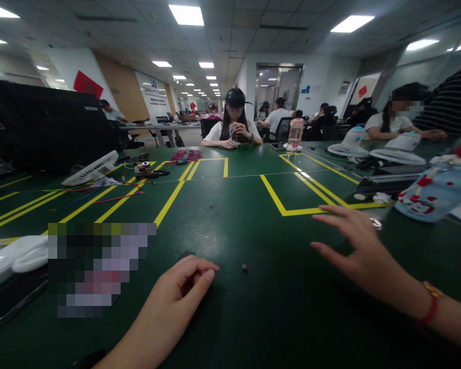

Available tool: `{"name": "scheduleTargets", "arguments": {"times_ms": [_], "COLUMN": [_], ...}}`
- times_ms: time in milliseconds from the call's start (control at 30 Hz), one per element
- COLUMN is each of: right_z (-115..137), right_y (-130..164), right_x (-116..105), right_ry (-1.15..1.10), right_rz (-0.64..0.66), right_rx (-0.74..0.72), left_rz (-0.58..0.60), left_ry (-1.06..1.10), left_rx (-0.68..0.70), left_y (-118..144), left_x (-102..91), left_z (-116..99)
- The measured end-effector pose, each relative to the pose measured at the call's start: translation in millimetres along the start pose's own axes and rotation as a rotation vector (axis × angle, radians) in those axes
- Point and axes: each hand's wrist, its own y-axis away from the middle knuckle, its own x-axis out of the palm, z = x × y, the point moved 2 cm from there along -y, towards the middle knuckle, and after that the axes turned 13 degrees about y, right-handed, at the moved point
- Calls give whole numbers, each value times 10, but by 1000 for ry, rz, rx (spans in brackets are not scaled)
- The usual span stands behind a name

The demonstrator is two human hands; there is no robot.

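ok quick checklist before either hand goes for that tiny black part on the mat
1. Small black part in plain sight, alone on the green mat: ok.
2. Left hand free to pick: cannot tell, fingers curled, something dark may sit under them.
3. Right hand empty, open, fingers spread: ok.
4. Mat between hands and part bare: ok.
5. Silver ring-like piece clear of the right hand: not ok, right beside it.

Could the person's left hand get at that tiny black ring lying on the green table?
Probably yes. The small black ring lies on bare green table just right of the left hand, whose fingers are curled on the surface, with nothing between them.
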Motion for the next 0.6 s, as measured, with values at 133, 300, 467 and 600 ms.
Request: {"name": "scheduleTargets", "arguments": {"times_ms": [133, 300, 467, 600], "right_z": [918, 1032, -30, -780], "right_y": [-226, -364, -319, -147], "right_x": [219, 246, -190, -363], "right_ry": [-305, -316, -26, 229], "right_rz": [320, 347, 87, 197], "right_rx": [-202, -201, 31, 323], "left_rz": [-13, 2, 17, 12], "left_ry": [-58, -75, -61, -51], "left_rx": [49, 69, 63, 62], "left_y": [10, 36, 24, 25], "left_x": [-15, -16, 8, 19], "left_z": [18, -2, -8, -16]}}
